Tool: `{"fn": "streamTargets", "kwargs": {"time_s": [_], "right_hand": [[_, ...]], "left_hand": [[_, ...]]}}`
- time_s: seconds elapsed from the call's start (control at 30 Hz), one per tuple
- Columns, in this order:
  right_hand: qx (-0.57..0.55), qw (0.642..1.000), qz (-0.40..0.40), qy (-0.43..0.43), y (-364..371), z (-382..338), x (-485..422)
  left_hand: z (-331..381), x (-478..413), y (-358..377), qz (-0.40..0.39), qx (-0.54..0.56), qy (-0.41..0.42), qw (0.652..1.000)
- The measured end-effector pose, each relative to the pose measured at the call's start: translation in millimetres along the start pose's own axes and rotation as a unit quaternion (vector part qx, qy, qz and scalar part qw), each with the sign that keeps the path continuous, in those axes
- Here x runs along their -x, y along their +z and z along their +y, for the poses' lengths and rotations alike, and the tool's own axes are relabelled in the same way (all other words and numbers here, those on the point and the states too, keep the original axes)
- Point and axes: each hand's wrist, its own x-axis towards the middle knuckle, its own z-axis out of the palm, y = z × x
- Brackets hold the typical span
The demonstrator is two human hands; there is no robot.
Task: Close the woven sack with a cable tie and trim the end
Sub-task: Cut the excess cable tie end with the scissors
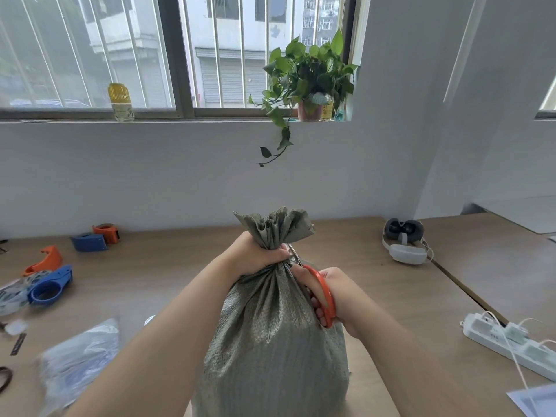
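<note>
- A pale wall and barred window stand behind a long wooden tabletop (pixel 376 266), with tape dispensers (pixel 49 285) scattered at the left and a power strip (pixel 508 341) at the right.
- The woven sack (pixel 270 341) stands upright at the near edge, its mouth gathered into a ruffled neck.
- The left hand (pixel 255 257) is wrapped tight round that neck, fingers fully curled on the cloth.
- The right hand (pixel 337 296) has its fingers through the orange scissors (pixel 323 293), the blades reaching in at the neck just beside the left fingers.
- Risk, as I judge it: blades this close could nick the weave or the left fingers, or cut the tie's band rather than its tail.
- The cable tie itself is hidden by the grip; I cannot tell how far the blades gape.
</note>
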Motion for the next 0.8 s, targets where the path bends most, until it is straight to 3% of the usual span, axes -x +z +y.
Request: {"fn": "streamTargets", "kwargs": {"time_s": [0.23,0.4,0.5,0.8], "right_hand": [[-0.022,1.000,0.019,-0.011,-23.6,13.6,-0.6],[0.108,0.983,0.148,-0.021,-49.7,56.5,-12.5],[0.214,0.954,0.209,0.007,-63.5,104.5,-27.0],[0.233,0.936,0.214,0.152,-82.6,262.3,-39.0]], "left_hand": [[-4.9,7.9,-6.2,0.011,0.015,-0.017,1.000],[-12.6,15.6,-16.3,0.034,0.010,-0.037,0.999],[-14.9,18.2,-18.5,0.061,0.010,-0.042,0.997],[-13.4,20.6,-12.1,0.066,-0.005,-0.035,0.997]]}}
